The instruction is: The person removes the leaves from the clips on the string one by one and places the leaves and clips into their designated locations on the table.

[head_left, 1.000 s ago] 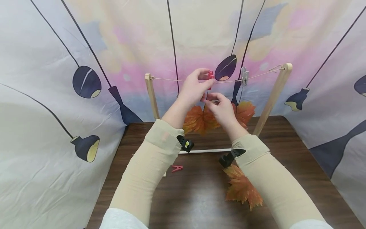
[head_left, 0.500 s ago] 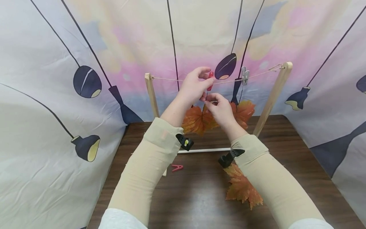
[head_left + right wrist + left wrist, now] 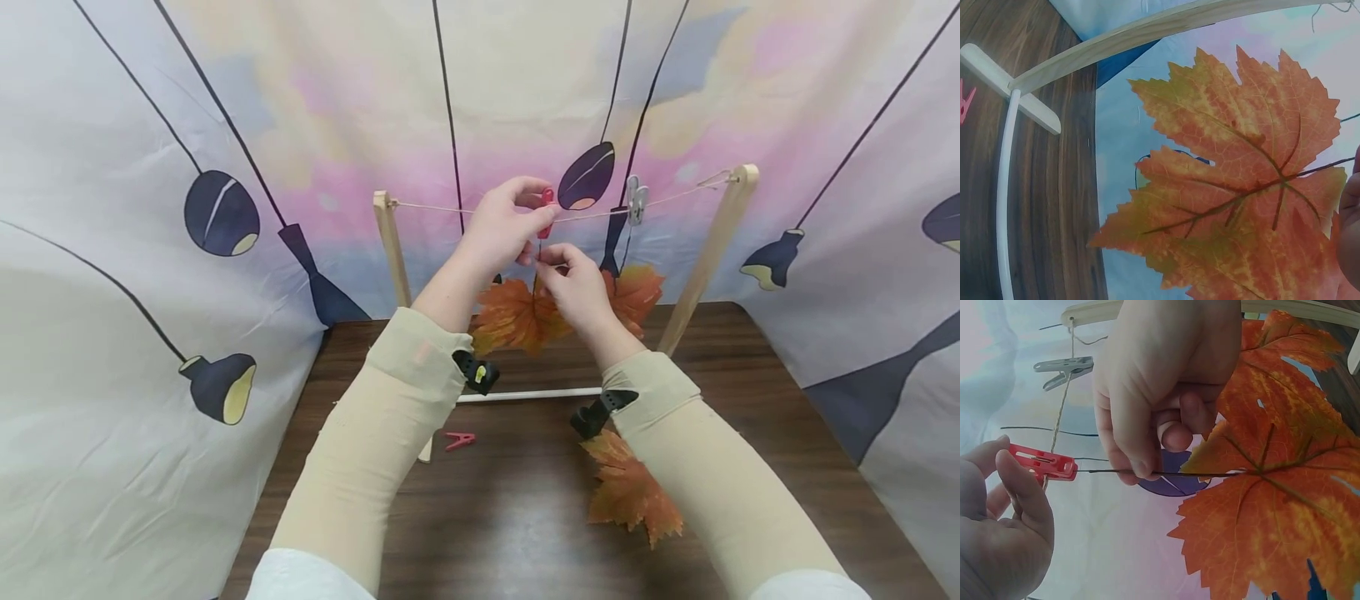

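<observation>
My left hand (image 3: 502, 225) pinches a red clothespin (image 3: 1041, 464) at the string line (image 3: 1062, 406) between thumb and fingers. From the clothespin's jaw end runs the dark stem (image 3: 1200, 475) of an orange maple leaf (image 3: 1285, 506). Just below, my right hand (image 3: 577, 287) pinches that stem between thumb and fingertips. The leaf hangs beneath both hands, overlapping a second orange leaf (image 3: 636, 292) on the right. A grey clothespin (image 3: 637, 201) sits on the line above that second leaf. Whether the red jaws have closed fully on the stem I cannot tell.
Wooden posts (image 3: 705, 262) hold the line at both ends, joined low down by a white rod (image 3: 528, 394). On the brown table (image 3: 510, 517) lie another red clothespin (image 3: 460, 441) and an orange leaf (image 3: 633, 492), partly under my right forearm. A printed cloth (image 3: 337, 100) stands behind.
Both hands keep nearly the same place and hold. The red clothespin shows slightly more of itself below the line, and the whole head view has shifted a little.
</observation>
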Motion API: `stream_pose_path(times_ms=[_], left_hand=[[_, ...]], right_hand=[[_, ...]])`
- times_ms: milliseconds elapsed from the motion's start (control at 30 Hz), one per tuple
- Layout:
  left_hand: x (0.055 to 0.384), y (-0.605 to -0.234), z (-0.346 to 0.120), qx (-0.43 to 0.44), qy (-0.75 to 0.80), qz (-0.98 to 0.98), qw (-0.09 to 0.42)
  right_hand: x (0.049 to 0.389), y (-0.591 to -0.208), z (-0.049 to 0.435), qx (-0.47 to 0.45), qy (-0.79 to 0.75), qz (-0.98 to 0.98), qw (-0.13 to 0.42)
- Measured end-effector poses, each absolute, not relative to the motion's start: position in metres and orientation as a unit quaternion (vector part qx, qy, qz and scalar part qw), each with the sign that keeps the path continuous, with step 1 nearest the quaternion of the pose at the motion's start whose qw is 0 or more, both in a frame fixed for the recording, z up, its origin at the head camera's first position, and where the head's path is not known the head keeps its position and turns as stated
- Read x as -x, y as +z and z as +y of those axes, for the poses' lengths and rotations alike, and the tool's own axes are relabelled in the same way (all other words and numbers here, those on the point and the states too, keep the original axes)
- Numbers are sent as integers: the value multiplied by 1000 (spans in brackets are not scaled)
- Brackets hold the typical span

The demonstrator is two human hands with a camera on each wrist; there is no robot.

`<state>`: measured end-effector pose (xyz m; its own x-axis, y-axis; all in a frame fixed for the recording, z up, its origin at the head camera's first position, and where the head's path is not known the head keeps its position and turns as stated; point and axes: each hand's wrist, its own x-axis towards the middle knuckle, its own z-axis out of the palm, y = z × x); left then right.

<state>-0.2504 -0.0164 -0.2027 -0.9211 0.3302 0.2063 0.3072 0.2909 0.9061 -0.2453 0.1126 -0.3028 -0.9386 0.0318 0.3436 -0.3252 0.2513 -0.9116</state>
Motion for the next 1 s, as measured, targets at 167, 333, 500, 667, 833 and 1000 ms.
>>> stream_pose_path(times_ms=[167,333,500,667,833,1000], left_hand=[[250,-202,-18,-202,553,809,5],[250,-202,-17,-199,548,813,-5],[250,-204,-15,-194,525,828,-33],[250,-204,-14,-193,496,844,-69],[250,-203,-13,-198,466,855,-116],[251,-202,-13,-200,464,849,-152]], right_hand=[[246,-304,111,-96,611,-771,149],[245,-305,111,-91,616,-768,148],[245,-306,112,-93,617,-767,152],[246,-307,113,-94,614,-767,159],[247,-307,113,-90,611,-770,161],[247,-307,113,-90,613,-769,159]])
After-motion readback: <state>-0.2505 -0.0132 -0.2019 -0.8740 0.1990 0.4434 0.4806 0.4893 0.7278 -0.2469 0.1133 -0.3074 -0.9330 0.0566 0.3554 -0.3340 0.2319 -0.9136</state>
